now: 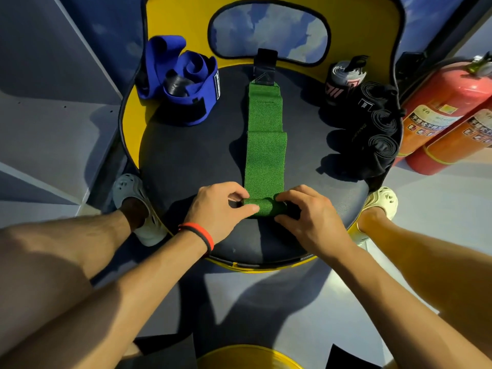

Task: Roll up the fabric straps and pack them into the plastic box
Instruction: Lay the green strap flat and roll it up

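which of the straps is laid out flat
The green strap, stretched along the seat; the blue one lies bundled, the black ones rolled.

green strap [266,161]: roll ends covered | fire extinguishers [450,102] — cut by right edge | extinguisher labels [426,118] — unreadable

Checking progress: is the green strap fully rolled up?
No: the green strap is rolled only at its near end, between the left hand and right hand.

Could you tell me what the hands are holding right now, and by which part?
The left hand and right hand pinch the green strap at its rolled-up near end.
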{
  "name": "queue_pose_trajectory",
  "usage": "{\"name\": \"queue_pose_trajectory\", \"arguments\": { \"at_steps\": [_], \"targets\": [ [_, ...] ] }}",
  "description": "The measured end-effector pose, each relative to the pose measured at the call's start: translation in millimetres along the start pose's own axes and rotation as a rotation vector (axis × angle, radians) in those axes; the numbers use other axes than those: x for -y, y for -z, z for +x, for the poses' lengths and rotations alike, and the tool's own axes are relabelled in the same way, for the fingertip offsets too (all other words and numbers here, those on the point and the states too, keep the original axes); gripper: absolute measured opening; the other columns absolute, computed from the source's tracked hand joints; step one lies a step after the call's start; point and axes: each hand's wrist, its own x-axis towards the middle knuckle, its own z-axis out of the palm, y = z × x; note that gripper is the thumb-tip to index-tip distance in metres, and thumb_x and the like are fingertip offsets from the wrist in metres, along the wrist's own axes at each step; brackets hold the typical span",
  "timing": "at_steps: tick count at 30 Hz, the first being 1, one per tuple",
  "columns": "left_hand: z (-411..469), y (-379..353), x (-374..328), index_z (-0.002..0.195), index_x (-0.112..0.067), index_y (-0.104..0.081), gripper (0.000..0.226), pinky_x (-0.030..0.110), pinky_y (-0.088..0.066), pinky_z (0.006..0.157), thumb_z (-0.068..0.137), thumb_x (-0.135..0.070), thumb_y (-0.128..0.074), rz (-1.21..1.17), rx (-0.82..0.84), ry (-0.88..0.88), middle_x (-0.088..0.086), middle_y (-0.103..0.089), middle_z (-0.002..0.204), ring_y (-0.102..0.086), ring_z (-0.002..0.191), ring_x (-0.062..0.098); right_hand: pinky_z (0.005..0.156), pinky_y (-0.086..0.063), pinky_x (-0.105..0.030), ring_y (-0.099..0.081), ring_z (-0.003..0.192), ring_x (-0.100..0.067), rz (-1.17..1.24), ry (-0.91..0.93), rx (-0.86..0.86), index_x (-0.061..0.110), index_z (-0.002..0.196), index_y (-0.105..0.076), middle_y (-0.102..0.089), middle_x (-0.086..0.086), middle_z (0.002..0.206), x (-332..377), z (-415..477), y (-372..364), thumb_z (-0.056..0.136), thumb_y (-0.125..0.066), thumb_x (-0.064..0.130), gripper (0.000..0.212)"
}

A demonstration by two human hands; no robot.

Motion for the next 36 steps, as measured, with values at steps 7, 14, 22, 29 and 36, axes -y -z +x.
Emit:
{"name": "queue_pose_trajectory", "arguments": {
  "at_steps": [7,14,22,29,36],
  "targets": [
    [-2,3,-3,0.099,-0.031,-0.080,0.028,0.016,-0.046,0.085,0.072,-0.033,-0.088,-0.015,0.029,0.085,-0.011,-0.075,0.100,-0.065,0.098,0.004,0.086,-0.053,-0.042,-0.067,0.093,-0.020,0.036,-0.070,0.011,0.027,0.103,-0.079,-0.071,0.002,0.098,-1,4,6,0.082,-0.080,0.037,0.024],
    [0,0,1,0.093,-0.031,-0.079,0.022,0.007,-0.046,0.077,0.073,-0.030,-0.089,-0.127,0.043,0.123,-0.012,-0.075,0.090,-0.066,0.086,-0.007,0.085,-0.054,-0.045,-0.065,0.097,-0.025,-0.006,-0.095,0.031,0.025,0.113,-0.074,-0.068,0.001,0.105,6,-3,1,0.078,-0.082,0.030,0.037],
    [0,-5,5,0.085,-0.025,-0.079,0.016,0.031,-0.059,0.086,0.073,-0.025,-0.089,-0.329,0.092,0.256,-0.005,-0.078,0.079,-0.074,0.081,0.007,0.085,-0.053,-0.043,-0.064,0.097,-0.026,-0.016,-0.133,0.039,0.025,0.116,-0.072,-0.065,0.001,0.106,8,-8,2,0.073,-0.083,0.018,0.044],
    [-2,-6,-1,0.081,-0.010,-0.074,0.025,0.041,-0.063,0.082,0.079,-0.031,-0.085,-0.360,0.139,0.306,0.009,-0.075,0.068,-0.076,0.071,0.021,0.082,-0.055,-0.037,-0.070,0.089,-0.018,0.072,-0.254,0.081,0.029,0.098,-0.071,-0.074,0.008,0.094,4,-8,15,0.072,-0.086,0.026,0.031],
    [1,-13,-4,0.076,-0.016,-0.069,0.029,0.043,-0.062,0.070,0.085,-0.042,-0.077,-0.168,0.046,0.165,0.003,-0.071,0.061,-0.071,0.055,0.013,0.070,-0.045,-0.011,-0.070,0.085,-0.013,0.161,-0.357,0.110,0.026,0.100,-0.080,-0.076,0.006,0.083,1,1,21,0.079,-0.083,0.032,0.023]
  ]
}}
